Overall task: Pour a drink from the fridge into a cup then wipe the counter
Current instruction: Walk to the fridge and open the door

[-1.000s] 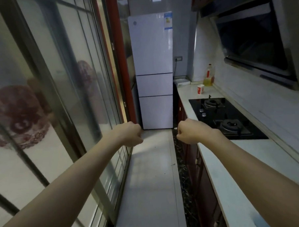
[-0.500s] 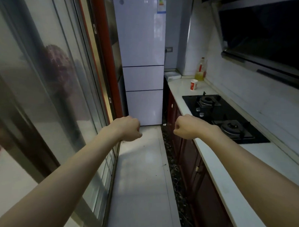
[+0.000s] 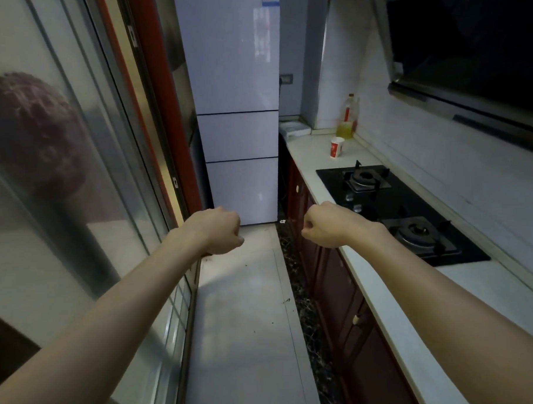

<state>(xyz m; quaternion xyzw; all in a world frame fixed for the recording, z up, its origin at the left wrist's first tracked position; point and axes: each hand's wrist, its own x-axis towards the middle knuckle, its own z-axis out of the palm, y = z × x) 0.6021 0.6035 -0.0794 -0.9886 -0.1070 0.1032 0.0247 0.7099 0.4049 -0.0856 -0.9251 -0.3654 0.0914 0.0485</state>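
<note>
A tall white fridge [image 3: 235, 81] with three closed doors stands at the far end of the narrow kitchen. On the white counter [image 3: 313, 152] to its right sits a small red and white paper cup [image 3: 337, 146]. My left hand [image 3: 219, 230] and my right hand [image 3: 325, 224] are held out in front of me as fists over the floor, holding nothing. Both are well short of the fridge.
A yellow oil bottle [image 3: 348, 119] stands behind the cup in the corner. A black two-burner gas hob [image 3: 397, 208] is set in the counter, with a range hood [image 3: 466, 55] above. Glass sliding doors [image 3: 75, 179] run along the left; dark red cabinets [image 3: 333, 290] are under the counter.
I have moved forward down the kitchen; the fridge, cup and hob are closer and larger in view. Both hands stay fisted in front of me.
</note>
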